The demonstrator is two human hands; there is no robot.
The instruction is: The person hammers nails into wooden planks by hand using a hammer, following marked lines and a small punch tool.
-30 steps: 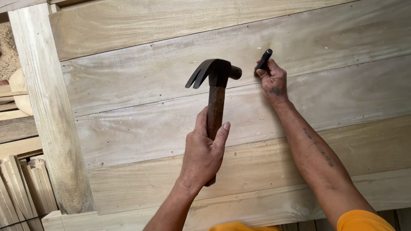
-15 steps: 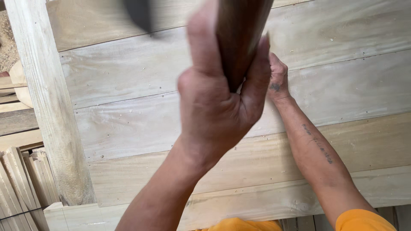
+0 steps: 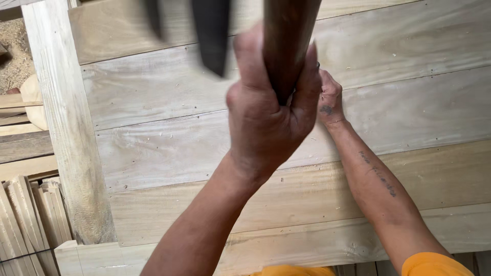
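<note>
left hand (image 3: pixel 268 120) grips the hammer (image 3: pixel 284 41) handle, raised close to the camera. right hand (image 3: pixel 330 94) rests on the wooden panel (image 3: pixel 409 102), its grip hidden; open boards rightward.

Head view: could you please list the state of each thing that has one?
Left hand: closed around the hammer handle.
Hammer: raised close to the camera, head blurred.
Right hand: pressed against the plank panel, contents hidden.
Plank panel: boards set edge to edge.
</note>
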